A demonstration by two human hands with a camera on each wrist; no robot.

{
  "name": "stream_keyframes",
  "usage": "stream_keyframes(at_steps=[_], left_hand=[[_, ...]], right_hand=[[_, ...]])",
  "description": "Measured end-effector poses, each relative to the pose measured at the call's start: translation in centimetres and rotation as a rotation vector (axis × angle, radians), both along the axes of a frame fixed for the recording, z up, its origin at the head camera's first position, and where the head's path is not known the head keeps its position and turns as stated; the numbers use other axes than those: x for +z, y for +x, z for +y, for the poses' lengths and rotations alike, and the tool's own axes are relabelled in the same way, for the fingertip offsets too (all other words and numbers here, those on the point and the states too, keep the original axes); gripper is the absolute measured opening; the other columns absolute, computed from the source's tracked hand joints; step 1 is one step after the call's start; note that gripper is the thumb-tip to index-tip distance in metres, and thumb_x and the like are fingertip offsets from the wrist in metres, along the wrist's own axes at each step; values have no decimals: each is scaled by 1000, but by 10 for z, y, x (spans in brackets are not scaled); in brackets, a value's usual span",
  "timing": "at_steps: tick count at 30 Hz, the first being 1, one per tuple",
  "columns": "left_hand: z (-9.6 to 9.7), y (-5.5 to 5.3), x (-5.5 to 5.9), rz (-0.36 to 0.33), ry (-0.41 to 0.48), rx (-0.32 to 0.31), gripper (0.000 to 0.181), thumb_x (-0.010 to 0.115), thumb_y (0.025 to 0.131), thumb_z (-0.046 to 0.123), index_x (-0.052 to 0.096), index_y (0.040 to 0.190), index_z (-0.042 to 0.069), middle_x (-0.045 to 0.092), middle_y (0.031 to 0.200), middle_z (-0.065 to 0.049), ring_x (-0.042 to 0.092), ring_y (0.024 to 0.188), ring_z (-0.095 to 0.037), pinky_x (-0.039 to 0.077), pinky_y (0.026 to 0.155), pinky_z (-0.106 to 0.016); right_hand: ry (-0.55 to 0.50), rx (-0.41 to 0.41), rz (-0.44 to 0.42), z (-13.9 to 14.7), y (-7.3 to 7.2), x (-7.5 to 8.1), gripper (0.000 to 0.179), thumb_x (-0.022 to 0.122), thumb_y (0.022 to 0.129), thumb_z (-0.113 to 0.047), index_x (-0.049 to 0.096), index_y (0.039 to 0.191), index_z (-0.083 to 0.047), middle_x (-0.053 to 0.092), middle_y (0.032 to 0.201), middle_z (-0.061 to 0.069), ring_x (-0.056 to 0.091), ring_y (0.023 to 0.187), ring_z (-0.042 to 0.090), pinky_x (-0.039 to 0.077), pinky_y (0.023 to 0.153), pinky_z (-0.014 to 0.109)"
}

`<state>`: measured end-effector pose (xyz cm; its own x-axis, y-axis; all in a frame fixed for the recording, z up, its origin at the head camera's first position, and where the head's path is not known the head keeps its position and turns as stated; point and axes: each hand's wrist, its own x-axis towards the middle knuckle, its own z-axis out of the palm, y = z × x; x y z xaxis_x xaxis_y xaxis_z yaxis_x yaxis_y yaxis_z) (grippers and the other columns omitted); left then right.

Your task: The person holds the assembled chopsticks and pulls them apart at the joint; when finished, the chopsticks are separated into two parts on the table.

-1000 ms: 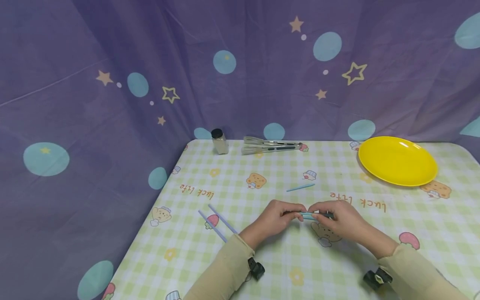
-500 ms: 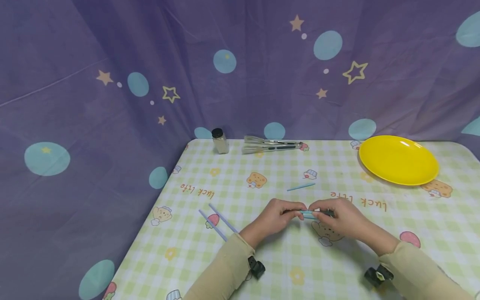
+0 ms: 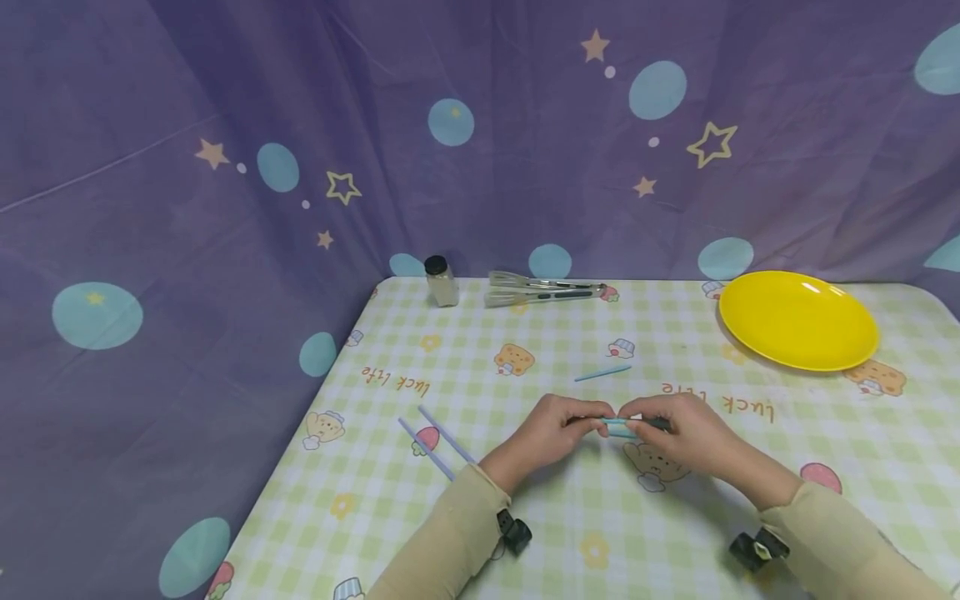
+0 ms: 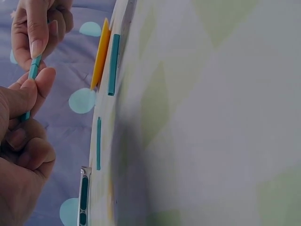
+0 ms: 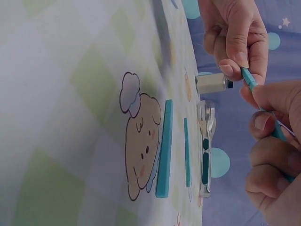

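Note:
A thin teal chopstick (image 5: 248,76) with a joint line across it is held between both hands, above the table. My left hand (image 3: 557,429) pinches one end between thumb and fingers. My right hand (image 3: 684,429) grips the other end, its fingers curled round it, and the fingertips of both hands nearly meet. Directly below the hands, a thicker teal chopstick piece (image 5: 164,150) lies on the cloth. Farther back rests a slimmer teal piece (image 3: 602,373). The fingers hide much of the held chopstick.
Two purple chopsticks (image 3: 426,450) lie by the left forearm, partly covered by it. Along the back edge are a black-lidded jar (image 3: 442,283) and metal tongs (image 3: 543,292). A yellow plate (image 3: 798,321) sits at the back right on the checked tablecloth (image 3: 540,550).
Both hands keep their hold on the teal chopstick and have risen very slightly, widening the gap to the piece below. Nothing else on the table has moved.

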<state>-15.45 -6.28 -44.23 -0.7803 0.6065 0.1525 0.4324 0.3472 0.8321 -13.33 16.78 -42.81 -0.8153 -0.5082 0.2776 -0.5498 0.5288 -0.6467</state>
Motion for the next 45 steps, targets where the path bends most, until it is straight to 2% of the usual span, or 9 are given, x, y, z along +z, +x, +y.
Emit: stream_keyframes(at_steps=[2, 11, 15, 20, 24, 28, 33, 39, 45], left_hand=[[0, 0, 0, -9, -2, 5, 22, 62, 94, 15, 74, 112, 11, 74, 90, 5, 66, 75, -22, 44, 64, -15], [-1, -1, -2, -10, 11, 4, 23, 62, 95, 15, 73, 113, 9, 75, 94, -1, 66, 77, -23, 46, 66, -16], [-1, -2, -3, -14, 6, 8, 21, 63, 94, 14, 74, 111, 9, 75, 97, -1, 68, 81, -23, 47, 68, -15], [-1, -1, -2, -35, 3, 17, 21, 63, 94, 13, 75, 110, 10, 75, 91, 1, 67, 79, -23, 45, 67, -16], [-1, -1, -3, -8, -14, 13, 21, 63, 94, 14, 75, 111, 11, 74, 88, 4, 66, 74, -21, 45, 65, -15], [-2, -1, -3, 16, -20, 7, 21, 62, 95, 14, 75, 111, 10, 75, 90, 3, 64, 72, -20, 44, 65, -15], [-1, -1, -3, 36, -20, 0, 20, 63, 95, 13, 75, 110, 10, 75, 89, 3, 64, 72, -21, 44, 66, -14], [-1, -1, -4, 31, -9, 3, 20, 63, 94, 12, 75, 110, 10, 75, 88, 3, 66, 75, -20, 44, 67, -14], [-2, -2, -6, 29, -12, 6, 21, 64, 93, 11, 75, 111, 9, 75, 88, 1, 68, 80, -18, 44, 70, -14]], right_hand=[[-3, 1, -3, 0, 0, 0, 14, 69, 92, -14, 75, 103, -20, 73, 95, -7, 52, 68, 0, 47, 61, 26], [15, 5, 19, -2, -1, 1, 14, 69, 92, -14, 74, 103, -21, 72, 94, -8, 48, 63, -1, 45, 61, 26], [49, 24, 19, -1, -1, 1, 15, 68, 92, -13, 73, 104, -21, 70, 83, -10, 42, 56, -2, 42, 56, 24], [85, 63, 19, -2, -2, 2, 18, 66, 93, -10, 70, 105, -23, 56, 63, -15, 33, 49, -2, 34, 49, 22], [84, 71, 28, -2, -2, 1, 19, 65, 93, -8, 70, 106, -22, 58, 66, -14, 33, 49, -2, 35, 49, 22], [85, 66, 38, -2, -2, 0, 20, 67, 92, -7, 72, 107, -19, 71, 85, -6, 41, 55, -3, 40, 54, 23], [87, 68, 46, -1, -2, 0, 21, 67, 91, -5, 73, 107, -16, 73, 97, -1, 43, 56, -3, 42, 56, 23], [98, 51, 67, -1, -2, -1, 21, 68, 91, -7, 74, 106, -19, 73, 97, -3, 39, 54, -3, 39, 53, 22], [161, 42, 74, -2, -2, 0, 20, 66, 93, -12, 69, 107, -26, 65, 74, -13, 37, 52, -2, 35, 50, 22]])
